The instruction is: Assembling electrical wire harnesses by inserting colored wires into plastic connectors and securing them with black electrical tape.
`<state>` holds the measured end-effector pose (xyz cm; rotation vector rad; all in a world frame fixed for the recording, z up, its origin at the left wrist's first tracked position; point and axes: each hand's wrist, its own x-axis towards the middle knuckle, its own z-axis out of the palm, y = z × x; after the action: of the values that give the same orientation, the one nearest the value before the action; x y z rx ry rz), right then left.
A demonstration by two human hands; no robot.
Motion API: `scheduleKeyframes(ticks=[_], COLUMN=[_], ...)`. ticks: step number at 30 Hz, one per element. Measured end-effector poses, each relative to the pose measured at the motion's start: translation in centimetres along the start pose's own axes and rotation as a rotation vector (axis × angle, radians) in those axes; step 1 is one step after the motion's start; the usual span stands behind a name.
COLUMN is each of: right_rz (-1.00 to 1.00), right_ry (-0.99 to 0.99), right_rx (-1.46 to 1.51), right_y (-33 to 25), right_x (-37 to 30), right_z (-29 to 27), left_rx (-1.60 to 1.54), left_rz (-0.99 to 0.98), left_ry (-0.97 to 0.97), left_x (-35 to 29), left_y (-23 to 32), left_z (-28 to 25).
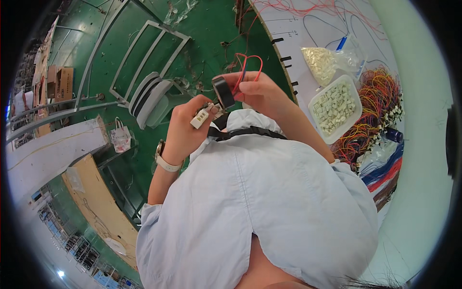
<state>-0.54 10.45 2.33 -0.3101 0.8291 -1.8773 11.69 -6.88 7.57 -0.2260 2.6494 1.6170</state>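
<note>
My left hand [185,124] is closed around a small white plastic connector [199,119], in front of my waist. Beside its fingertips is a roll of black tape [223,92], standing on edge between both hands. My right hand [260,91] has its fingers closed on red wires [249,61] with a dark blue one among them. The wires loop up above the thumb. Fingers of this hand also reach behind the tape roll; whether they grip it or only touch it I cannot tell. Where the wires end near the connector is hidden.
On the white table at right stand a white tray of small connectors [335,107], a clear bag of cream-coloured pieces [321,65] and a heap of coloured wires [368,113]. Loose red wires [313,7] lie farther back. A grey chair [151,101] stands on the green floor at left.
</note>
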Motion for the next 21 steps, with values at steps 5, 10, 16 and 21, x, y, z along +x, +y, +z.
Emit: scheduleKeyframes(ticks=[5,10,16,21], right_rz=[0.074,0.088,0.129,0.147], right_ry=[0.094,0.147,0.302,0.374], right_rx=[-0.351,-0.235,-0.319,-0.143], right_y=[-0.8,-1.1,-0.7,-0.2], right_x=[-0.8,-1.2,0.4,1.5], right_z=[1.6,3.2,1.5,1.4], left_rx=[0.171,-0.137,0.386,0.554], left_rz=[0.106,0.01,0.333,0.444], left_ry=[0.202,0.181,0.236,0.262], left_x=[0.3,0.2,0.3,0.7], left_y=[-1.1,-1.6,-1.3,-2.6], left_z=[1.2,-0.1,1.4,1.6])
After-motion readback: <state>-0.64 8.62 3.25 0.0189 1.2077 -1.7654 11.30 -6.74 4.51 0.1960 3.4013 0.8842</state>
